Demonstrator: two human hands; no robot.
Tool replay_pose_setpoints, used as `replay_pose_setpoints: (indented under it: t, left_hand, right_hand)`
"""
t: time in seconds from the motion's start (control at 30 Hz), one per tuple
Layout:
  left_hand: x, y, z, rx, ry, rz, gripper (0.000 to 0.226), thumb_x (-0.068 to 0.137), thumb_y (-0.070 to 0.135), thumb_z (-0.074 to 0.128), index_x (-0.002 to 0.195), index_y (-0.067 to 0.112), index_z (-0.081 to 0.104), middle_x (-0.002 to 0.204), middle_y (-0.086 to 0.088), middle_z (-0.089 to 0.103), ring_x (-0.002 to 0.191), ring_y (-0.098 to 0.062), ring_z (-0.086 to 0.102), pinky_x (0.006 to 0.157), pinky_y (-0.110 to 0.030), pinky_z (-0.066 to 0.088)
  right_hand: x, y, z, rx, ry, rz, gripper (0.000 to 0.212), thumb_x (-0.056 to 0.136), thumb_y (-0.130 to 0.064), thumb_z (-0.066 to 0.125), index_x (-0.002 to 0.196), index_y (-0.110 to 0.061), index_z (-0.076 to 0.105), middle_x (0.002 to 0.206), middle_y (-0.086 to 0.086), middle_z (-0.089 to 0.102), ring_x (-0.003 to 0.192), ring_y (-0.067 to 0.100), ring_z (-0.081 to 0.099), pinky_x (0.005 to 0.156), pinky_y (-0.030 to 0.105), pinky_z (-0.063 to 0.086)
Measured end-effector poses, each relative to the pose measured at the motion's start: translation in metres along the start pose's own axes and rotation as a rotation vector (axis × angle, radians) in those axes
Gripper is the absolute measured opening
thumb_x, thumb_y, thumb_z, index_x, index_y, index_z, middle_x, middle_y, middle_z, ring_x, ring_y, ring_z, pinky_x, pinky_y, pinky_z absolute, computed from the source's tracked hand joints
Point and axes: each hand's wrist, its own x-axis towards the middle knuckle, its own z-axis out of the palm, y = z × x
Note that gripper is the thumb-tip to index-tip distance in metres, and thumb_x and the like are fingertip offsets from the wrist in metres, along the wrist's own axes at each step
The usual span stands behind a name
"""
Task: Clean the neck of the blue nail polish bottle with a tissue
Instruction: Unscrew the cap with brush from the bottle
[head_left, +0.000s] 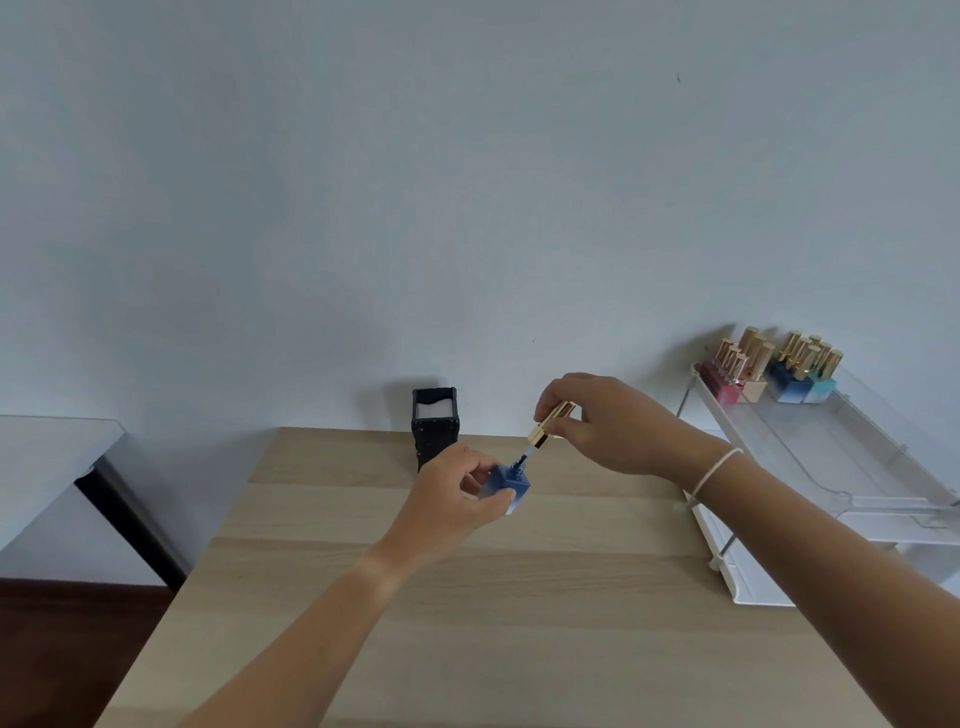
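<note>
My left hand (457, 493) pinches the small, slick, probably glass blue bottle (508, 487) by its sides; my right hand (597, 421) grips the gold cap (551, 423).

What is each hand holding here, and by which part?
The left hand grips the blue nail polish bottle by its square body. The right hand pinches the gold cap by its sides, brush stem at the neck.
</note>
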Motion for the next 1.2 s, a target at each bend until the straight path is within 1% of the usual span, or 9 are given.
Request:
replay_pose_setpoints:
  t: [0.23,0.3,0.43,0.53,0.73,0.9,1.1,1.2]
  left_hand:
    - [0.000,0.000,0.002,-0.008,-0.009,0.015,0.015,0.072,0.019,0.071,0.084,0.026,0.066,0.081,0.012,0.056,0.074,-0.010,0.060,0.064,-0.012,0.048]
    - [0.000,0.000,0.001,-0.003,-0.012,0.019,0.015,0.072,0.020,0.071,0.086,0.025,0.066,0.082,0.012,0.056,0.075,-0.009,0.060,0.064,-0.013,0.049]
    - [0.000,-0.001,0.001,0.007,-0.009,0.022,0.017,0.072,0.020,0.070,0.089,0.020,0.068,0.082,0.011,0.056,0.075,-0.009,0.060,0.066,-0.014,0.049]
    - [0.001,-0.002,0.002,0.009,-0.006,0.009,0.017,0.072,0.019,0.070,0.089,0.019,0.067,0.083,0.010,0.057,0.075,-0.008,0.059,0.067,-0.016,0.049]
    - [0.002,-0.003,0.003,0.015,-0.015,0.007,0.015,0.072,0.019,0.071,0.086,0.023,0.067,0.083,0.010,0.057,0.073,-0.004,0.058,0.066,-0.013,0.048]
    - [0.002,-0.003,0.005,0.008,-0.003,0.004,0.015,0.072,0.017,0.070,0.086,0.020,0.067,0.081,0.009,0.056,0.072,-0.007,0.057,0.065,-0.012,0.047]
    - [0.003,-0.003,0.007,0.022,-0.009,0.023,0.016,0.073,0.016,0.070,0.088,0.017,0.067,0.082,0.009,0.056,0.071,-0.001,0.056,0.065,-0.011,0.047]
    - [0.003,-0.005,0.008,0.017,-0.014,0.015,0.016,0.073,0.016,0.070,0.088,0.018,0.067,0.082,0.009,0.056,0.072,-0.002,0.057,0.065,-0.011,0.047]
  right_hand:
    - [-0.001,0.003,0.001,-0.021,0.000,0.012,0.009,0.089,-0.028,0.052,0.095,-0.027,0.060,0.097,-0.011,0.058,0.069,0.000,0.047,0.064,0.017,0.036]
    - [-0.001,0.003,0.001,-0.036,0.003,0.014,0.010,0.089,-0.029,0.052,0.095,-0.027,0.060,0.098,-0.010,0.058,0.069,0.000,0.047,0.063,0.018,0.036]
    - [-0.001,0.002,0.001,-0.035,0.010,0.010,0.010,0.090,-0.028,0.052,0.096,-0.027,0.060,0.097,-0.011,0.057,0.068,-0.001,0.046,0.063,0.016,0.035]
    - [-0.001,0.002,0.001,-0.027,-0.002,0.011,0.010,0.089,-0.029,0.052,0.095,-0.027,0.060,0.098,-0.010,0.058,0.068,0.000,0.046,0.064,0.019,0.036]
    - [-0.002,0.003,0.003,-0.011,-0.009,0.007,0.008,0.089,-0.028,0.053,0.093,-0.027,0.060,0.096,-0.011,0.057,0.064,-0.001,0.045,0.061,0.016,0.033]
    - [-0.001,0.007,0.003,-0.007,0.001,0.017,0.009,0.089,-0.028,0.053,0.093,-0.027,0.060,0.093,-0.012,0.055,0.065,-0.002,0.045,0.061,0.016,0.033]
    - [0.001,0.010,0.008,-0.017,0.009,0.025,0.010,0.089,-0.029,0.052,0.094,-0.026,0.060,0.095,-0.010,0.057,0.066,-0.001,0.045,0.062,0.017,0.034]
    - [0.001,0.011,0.008,-0.022,0.010,0.022,0.011,0.090,-0.029,0.051,0.095,-0.026,0.060,0.095,-0.010,0.056,0.067,-0.001,0.045,0.062,0.016,0.033]
